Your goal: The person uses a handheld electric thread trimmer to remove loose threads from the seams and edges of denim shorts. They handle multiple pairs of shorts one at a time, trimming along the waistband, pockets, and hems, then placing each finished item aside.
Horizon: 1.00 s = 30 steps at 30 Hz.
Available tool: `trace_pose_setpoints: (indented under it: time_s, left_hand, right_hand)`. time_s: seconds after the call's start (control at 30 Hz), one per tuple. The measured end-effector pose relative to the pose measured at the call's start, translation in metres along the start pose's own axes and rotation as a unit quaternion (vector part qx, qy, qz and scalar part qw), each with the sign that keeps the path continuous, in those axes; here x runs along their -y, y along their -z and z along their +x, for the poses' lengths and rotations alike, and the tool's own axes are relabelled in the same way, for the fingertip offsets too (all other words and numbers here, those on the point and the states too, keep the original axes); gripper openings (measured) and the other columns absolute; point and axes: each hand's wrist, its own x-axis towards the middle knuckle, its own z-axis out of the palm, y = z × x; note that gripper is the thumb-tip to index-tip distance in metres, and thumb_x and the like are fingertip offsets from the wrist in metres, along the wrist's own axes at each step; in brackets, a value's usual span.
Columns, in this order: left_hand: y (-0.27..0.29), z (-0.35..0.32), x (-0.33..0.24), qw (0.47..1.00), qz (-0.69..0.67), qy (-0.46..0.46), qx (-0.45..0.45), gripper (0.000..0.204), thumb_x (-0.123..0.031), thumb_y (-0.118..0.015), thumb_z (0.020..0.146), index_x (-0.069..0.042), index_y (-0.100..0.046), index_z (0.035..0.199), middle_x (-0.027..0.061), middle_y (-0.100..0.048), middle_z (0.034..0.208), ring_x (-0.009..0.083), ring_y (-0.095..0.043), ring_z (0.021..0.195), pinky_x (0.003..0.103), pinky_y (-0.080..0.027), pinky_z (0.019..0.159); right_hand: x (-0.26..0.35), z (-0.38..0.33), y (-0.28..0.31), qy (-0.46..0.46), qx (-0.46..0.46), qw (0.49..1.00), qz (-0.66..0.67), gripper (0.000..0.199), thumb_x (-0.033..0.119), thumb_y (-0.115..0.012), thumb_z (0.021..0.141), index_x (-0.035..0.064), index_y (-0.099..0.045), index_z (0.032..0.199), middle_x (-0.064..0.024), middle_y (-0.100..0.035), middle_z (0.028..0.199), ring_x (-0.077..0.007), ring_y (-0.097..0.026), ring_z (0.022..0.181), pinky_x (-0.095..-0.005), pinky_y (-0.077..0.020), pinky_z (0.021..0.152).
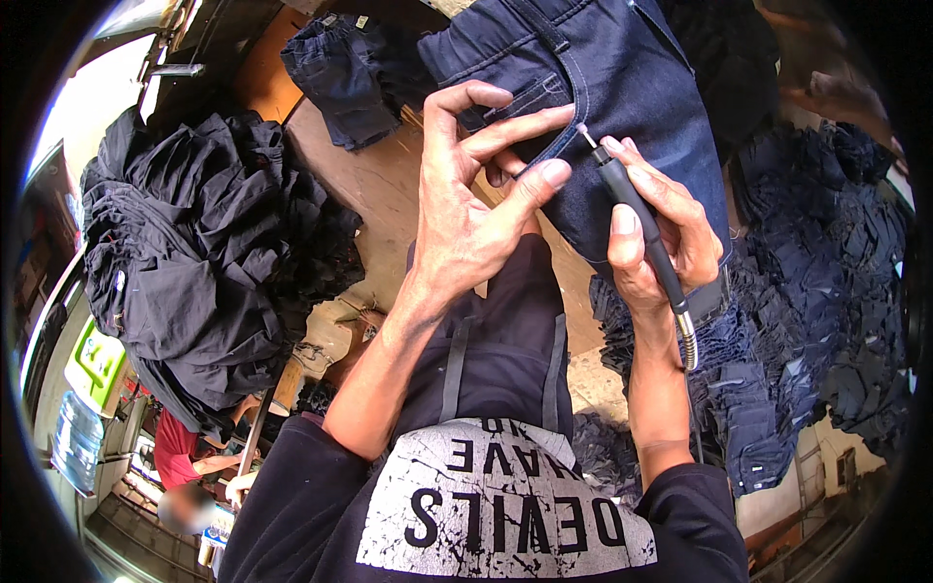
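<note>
Dark blue denim jeans (pixel 637 92), with pale stitching and a side pocket, lie at the top centre of the head view. My left hand (pixel 462 214) grips them near a stitched seam. Its index finger stretches along the fabric, its thumb rests at the lower edge and its other fingers curl partly out of sight. In my right hand (pixel 685 228) is a black pen-shaped rotary grinder (pixel 637 204) with a thin shaft, a small pinkish tip and a metal flexible cable. The tip is at the seam, just beside my left index fingertip; whether it touches the cloth I cannot tell.
A big heap of black garments (pixel 214 253) rises at left. Stacks of dark denim (pixel 807 282) fill the right. Dark elastic-waisted trousers (pixel 340 83) lie on the brown board (pixel 340 180) beyond my left hand. A person in a maroon shirt (pixel 178 452) is at lower left.
</note>
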Motion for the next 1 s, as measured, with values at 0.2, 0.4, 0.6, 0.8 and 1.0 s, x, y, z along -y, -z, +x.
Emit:
trace_pose_setpoints:
  time_s: [0.2, 0.4, 0.6, 0.8, 1.0]
  left_hand:
    - [-0.0006, 0.0046, 0.0085, 1.0, -0.013, -0.02, -0.015, 0.07, 0.001, -0.087, 0.093, -0.008, -0.037, 0.141, 0.0236, -0.079, 0.128, 0.0071, -0.064, 0.081, 0.021, -0.055, 0.075]
    - [0.0004, 0.004, 0.0084, 0.999, -0.044, 0.0, -0.011, 0.071, 0.001, -0.088, 0.092, -0.008, -0.037, 0.141, 0.0229, -0.079, 0.127, 0.0068, -0.064, 0.082, 0.021, -0.056, 0.074]
    - [0.0011, 0.0041, 0.0068, 0.999, -0.043, 0.012, -0.002, 0.07, 0.0, -0.087, 0.093, -0.009, -0.037, 0.142, 0.0219, -0.079, 0.128, 0.0072, -0.063, 0.08, 0.022, -0.055, 0.078]
    - [0.001, 0.0033, 0.0083, 0.999, -0.043, 0.006, 0.004, 0.067, -0.002, -0.087, 0.094, -0.01, -0.038, 0.141, 0.0198, -0.079, 0.13, 0.0074, -0.061, 0.079, 0.022, -0.052, 0.081]
    - [0.0005, 0.002, 0.0072, 0.999, -0.051, 0.013, 0.01, 0.063, -0.003, -0.085, 0.097, -0.01, -0.039, 0.139, 0.0179, -0.079, 0.132, 0.0062, -0.06, 0.078, 0.021, -0.051, 0.079]
  right_hand:
    - [-0.001, 0.0013, 0.0007, 0.016, 0.025, 1.0, 0.0, 0.027, 0.001, -0.066, 0.1, -0.0104, -0.065, 0.124, -0.0361, -0.076, 0.119, -0.0415, -0.078, 0.118, -0.0556, -0.0598, 0.11]
    - [-0.0019, 0.0013, -0.0013, -0.002, -0.003, 1.0, 0.011, 0.029, -0.003, -0.072, 0.092, -0.0074, -0.069, 0.121, -0.0287, -0.079, 0.117, -0.0387, -0.079, 0.116, -0.0509, -0.063, 0.108]
    - [0.0044, 0.001, 0.0001, -0.028, -0.003, 1.0, -0.007, 0.03, -0.005, -0.072, 0.092, -0.0076, -0.068, 0.122, -0.0284, -0.08, 0.117, -0.0382, -0.079, 0.116, -0.05, -0.0634, 0.107]
    - [0.0046, -0.0012, -0.0024, -0.05, -0.021, 0.999, 0.002, 0.032, -0.003, -0.077, 0.092, -0.0076, -0.067, 0.122, -0.0279, -0.08, 0.116, -0.0371, -0.079, 0.116, -0.0475, -0.0647, 0.105]
    - [0.0027, -0.006, -0.0032, -0.073, -0.031, 0.997, -0.003, 0.035, -0.001, -0.08, 0.091, -0.0078, -0.069, 0.124, -0.0265, -0.08, 0.115, -0.0365, -0.08, 0.113, -0.0443, -0.0666, 0.1]
